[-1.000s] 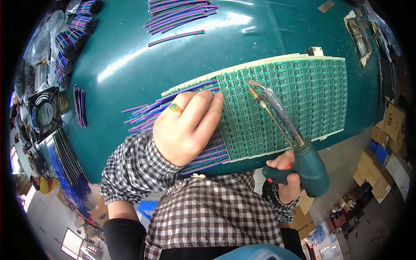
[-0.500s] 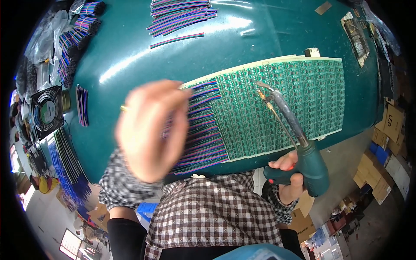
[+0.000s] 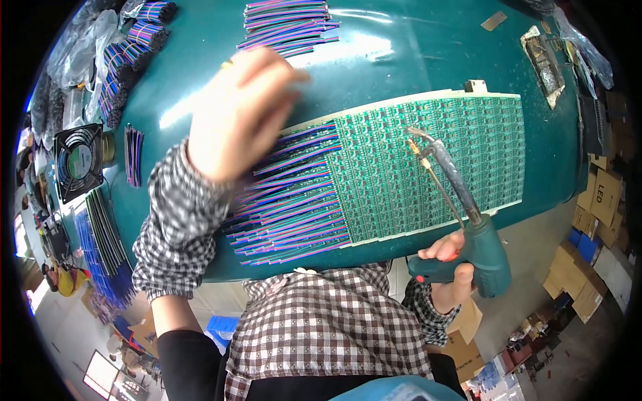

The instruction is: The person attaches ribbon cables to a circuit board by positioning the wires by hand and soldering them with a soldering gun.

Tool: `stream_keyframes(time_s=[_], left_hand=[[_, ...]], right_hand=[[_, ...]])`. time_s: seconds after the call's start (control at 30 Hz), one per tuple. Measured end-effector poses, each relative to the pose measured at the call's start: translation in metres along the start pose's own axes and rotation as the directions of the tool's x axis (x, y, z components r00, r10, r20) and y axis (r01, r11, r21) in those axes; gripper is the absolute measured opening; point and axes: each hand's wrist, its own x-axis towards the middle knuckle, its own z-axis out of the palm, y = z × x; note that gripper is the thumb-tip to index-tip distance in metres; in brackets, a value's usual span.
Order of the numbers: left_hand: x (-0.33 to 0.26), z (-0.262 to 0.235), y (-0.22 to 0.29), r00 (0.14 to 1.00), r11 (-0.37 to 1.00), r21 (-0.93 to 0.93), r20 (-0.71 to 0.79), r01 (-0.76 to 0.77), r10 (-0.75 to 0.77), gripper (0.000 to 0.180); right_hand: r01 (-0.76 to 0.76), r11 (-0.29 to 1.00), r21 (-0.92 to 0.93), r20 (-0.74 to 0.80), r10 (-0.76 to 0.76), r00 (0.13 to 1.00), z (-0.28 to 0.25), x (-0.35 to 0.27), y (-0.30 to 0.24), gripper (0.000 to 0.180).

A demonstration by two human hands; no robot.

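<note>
My right hand is wrapped round the handle of a green pistol-shaped soldering iron. Its bent metal tip and a thin brass-ended feed tube hang over a panel of green circuit boards. Multicoloured ribbon wires lie in rows on the panel's left part, sticking out past its left edge. Over the wires' far end, my left hand is raised and smeared by motion. Its fingers look bent, but whether they hold anything cannot be made out. Just beyond it lies a pile of cut ribbon wires.
At the left stand a black fan and a small wire bundle, with banded wire bundles farther back. More long wires hang at the left edge. A foil-like metal tray lies far right. Cardboard boxes are on the right.
My left hand has moved forward from the wire rows toward the far wire pile, uncovering more wires. My right hand keeps the soldering iron in nearly the same place.
</note>
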Motion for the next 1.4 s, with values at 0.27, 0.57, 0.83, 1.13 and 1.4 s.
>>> stream_keyframes(time_s=[0.27, 0.57, 0.83, 1.13, 1.4], left_hand=[[-0.024, 0.007, 0.028, 0.966, 0.973, -0.222, 0.230, -0.066, 0.118, 0.034], [-0.019, 0.007, 0.027, 0.962, 0.967, -0.254, 0.254, -0.029, 0.095, 0.033], [-0.015, -0.055, -0.002, 0.920, 0.633, -0.684, 0.151, 0.362, -0.362, 0.027], [0.010, 0.018, -0.042, 0.962, 0.937, -0.223, 0.111, 0.269, -0.249, 0.012], [0.005, 0.014, -0.055, 0.980, 0.982, -0.032, 0.084, 0.184, -0.181, 0.014]], right_hand=[[-0.013, 1.000, 0.008, 0.000, 0.013, 1.000, 0.004, 0.002, -0.001, 0.062], [-0.001, 1.000, -0.003, -0.034, 0.001, 0.999, 0.005, 0.001, -0.003, 0.061], [0.064, 0.998, 0.011, -0.039, -0.064, 0.997, -0.006, 0.001, -0.002, 0.057], [0.098, 0.994, 0.047, -0.018, -0.097, 0.995, -0.001, 0.000, -0.002, 0.048], [0.085, 0.995, 0.049, -0.039, -0.083, 0.996, -0.006, 0.005, -0.004, 0.050]])
